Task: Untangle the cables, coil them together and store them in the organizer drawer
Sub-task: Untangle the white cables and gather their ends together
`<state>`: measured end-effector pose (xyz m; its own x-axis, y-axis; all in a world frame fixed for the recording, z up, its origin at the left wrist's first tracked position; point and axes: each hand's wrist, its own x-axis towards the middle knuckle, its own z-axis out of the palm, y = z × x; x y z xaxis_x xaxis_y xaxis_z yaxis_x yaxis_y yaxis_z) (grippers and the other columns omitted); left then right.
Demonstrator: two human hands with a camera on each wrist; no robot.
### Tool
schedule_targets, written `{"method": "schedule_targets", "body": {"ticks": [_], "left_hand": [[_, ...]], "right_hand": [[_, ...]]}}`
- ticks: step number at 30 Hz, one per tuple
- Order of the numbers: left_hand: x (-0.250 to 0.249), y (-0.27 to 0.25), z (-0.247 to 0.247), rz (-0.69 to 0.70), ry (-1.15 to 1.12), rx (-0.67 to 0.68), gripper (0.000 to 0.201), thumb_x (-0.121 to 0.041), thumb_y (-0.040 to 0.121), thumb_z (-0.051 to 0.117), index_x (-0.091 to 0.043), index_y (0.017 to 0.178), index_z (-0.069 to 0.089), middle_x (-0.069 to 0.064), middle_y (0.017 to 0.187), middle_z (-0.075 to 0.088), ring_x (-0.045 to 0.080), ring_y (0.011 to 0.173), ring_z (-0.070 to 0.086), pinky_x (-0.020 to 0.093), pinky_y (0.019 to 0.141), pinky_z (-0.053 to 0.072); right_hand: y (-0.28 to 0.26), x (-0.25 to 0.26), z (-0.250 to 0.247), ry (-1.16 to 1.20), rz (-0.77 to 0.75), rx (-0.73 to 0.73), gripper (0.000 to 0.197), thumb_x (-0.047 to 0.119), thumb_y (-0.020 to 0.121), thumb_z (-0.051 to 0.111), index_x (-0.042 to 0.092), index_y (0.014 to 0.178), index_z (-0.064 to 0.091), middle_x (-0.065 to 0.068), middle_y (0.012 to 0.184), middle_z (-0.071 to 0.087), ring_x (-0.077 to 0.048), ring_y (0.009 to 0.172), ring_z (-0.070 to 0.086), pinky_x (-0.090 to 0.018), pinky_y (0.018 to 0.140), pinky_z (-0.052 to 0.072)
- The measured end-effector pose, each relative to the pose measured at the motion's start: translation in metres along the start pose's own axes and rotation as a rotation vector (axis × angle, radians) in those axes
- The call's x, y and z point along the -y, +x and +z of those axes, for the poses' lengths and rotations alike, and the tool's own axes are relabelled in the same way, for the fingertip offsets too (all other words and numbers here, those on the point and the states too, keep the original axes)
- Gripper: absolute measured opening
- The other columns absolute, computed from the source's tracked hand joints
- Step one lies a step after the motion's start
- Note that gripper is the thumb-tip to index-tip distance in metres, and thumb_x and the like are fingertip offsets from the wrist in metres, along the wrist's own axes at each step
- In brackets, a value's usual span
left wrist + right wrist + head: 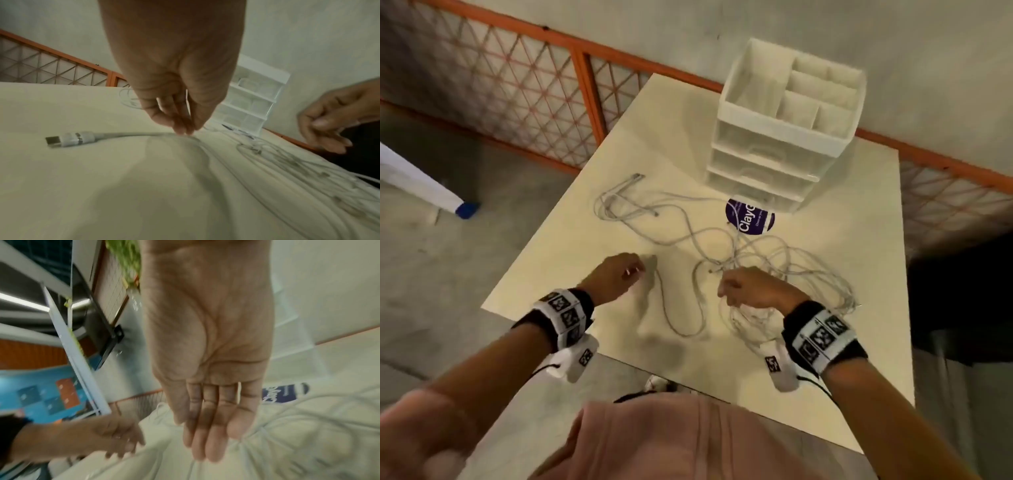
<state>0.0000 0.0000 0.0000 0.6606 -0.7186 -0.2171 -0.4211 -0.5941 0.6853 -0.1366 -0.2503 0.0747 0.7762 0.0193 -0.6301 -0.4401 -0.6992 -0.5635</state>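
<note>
Several thin white cables (pixel 774 260) lie tangled across the cream table (pixel 859 377), thickest at the right. My left hand (pixel 638 270) is at the left end of the tangle. In the left wrist view its bunched fingertips (pixel 185 129) pinch a grey-white cable just behind its USB plug (pixel 68 139), which lies flat on the table. My right hand (pixel 724 284) hovers over the dense loops, fingers nearly straight (pixel 205 447), palm bare, tips close to the strands. The white organizer (pixel 787 137) stands at the back with all three drawers closed.
A round purple sticker (pixel 750 217) lies in front of the organizer. An orange lattice railing (pixel 585 85) runs behind the table, with concrete floor to the left. The table's near edge is just in front of my body.
</note>
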Motion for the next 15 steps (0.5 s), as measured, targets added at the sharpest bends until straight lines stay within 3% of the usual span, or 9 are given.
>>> {"method": "schedule_targets", "body": {"ticks": [3,6,8,10,12,13,15], "left_hand": [[0.008,0.015,-0.002,-0.083,0.162,-0.124,0.026,-0.005,0.085,0.060,-0.003,0.110,0.058,0.014,0.102,0.054,0.032,0.095,0.051,0.043,0.080,0.044],[0.010,0.013,0.000,-0.325,0.374,-0.061,0.031,-0.015,0.088,0.057,-0.004,0.116,0.050,0.018,0.120,0.047,0.038,0.113,0.043,0.046,0.086,0.037],[0.011,0.009,0.001,-0.368,0.414,-0.009,0.025,-0.009,0.090,0.050,-0.002,0.114,0.049,0.020,0.121,0.046,0.038,0.114,0.042,0.046,0.087,0.036],[0.009,0.009,0.003,-0.312,0.327,0.000,0.019,-0.007,0.092,0.045,0.000,0.109,0.048,0.022,0.116,0.050,0.038,0.108,0.046,0.047,0.084,0.038],[-0.005,0.008,0.002,-0.197,0.093,-0.008,0.009,-0.009,0.095,0.044,-0.003,0.102,0.043,0.018,0.100,0.058,0.037,0.092,0.056,0.044,0.075,0.044],[-0.016,0.008,0.000,-0.128,-0.028,-0.020,0.005,-0.008,0.096,0.043,-0.006,0.099,0.040,0.012,0.091,0.061,0.033,0.082,0.060,0.039,0.068,0.047],[-0.041,0.011,-0.012,0.037,-0.166,-0.095,0.004,-0.008,0.097,0.044,-0.007,0.095,0.041,0.003,0.078,0.062,0.016,0.065,0.059,0.027,0.058,0.047]], "right_hand": [[0.044,0.027,0.003,-0.051,-0.070,-0.067,0.022,0.015,0.095,0.047,0.003,0.103,0.064,-0.007,0.088,0.065,-0.011,0.069,0.059,-0.022,0.065,0.047],[0.075,0.041,0.016,-0.162,-0.107,-0.035,0.024,0.015,0.095,0.047,0.002,0.108,0.062,-0.014,0.106,0.068,-0.023,0.091,0.064,-0.031,0.078,0.049],[0.090,0.042,0.026,-0.192,-0.096,-0.021,0.027,0.020,0.095,0.051,0.004,0.115,0.057,-0.015,0.116,0.065,-0.028,0.105,0.060,-0.032,0.084,0.046],[0.098,0.045,0.034,-0.175,-0.119,-0.036,0.040,0.026,0.092,0.058,0.005,0.124,0.050,-0.014,0.122,0.059,-0.027,0.109,0.057,-0.028,0.081,0.040],[0.103,0.045,0.040,-0.122,-0.136,-0.062,0.053,0.029,0.087,0.065,0.004,0.129,0.044,-0.011,0.120,0.054,-0.024,0.103,0.054,-0.026,0.079,0.036],[0.104,0.045,0.042,-0.079,-0.131,-0.086,0.052,0.027,0.087,0.065,0.004,0.128,0.044,-0.009,0.115,0.055,-0.021,0.097,0.053,-0.026,0.078,0.036],[0.099,0.042,0.040,0.082,-0.116,-0.124,0.027,0.017,0.093,0.056,0.003,0.115,0.051,-0.009,0.098,0.062,-0.020,0.084,0.056,-0.028,0.075,0.041]]}}
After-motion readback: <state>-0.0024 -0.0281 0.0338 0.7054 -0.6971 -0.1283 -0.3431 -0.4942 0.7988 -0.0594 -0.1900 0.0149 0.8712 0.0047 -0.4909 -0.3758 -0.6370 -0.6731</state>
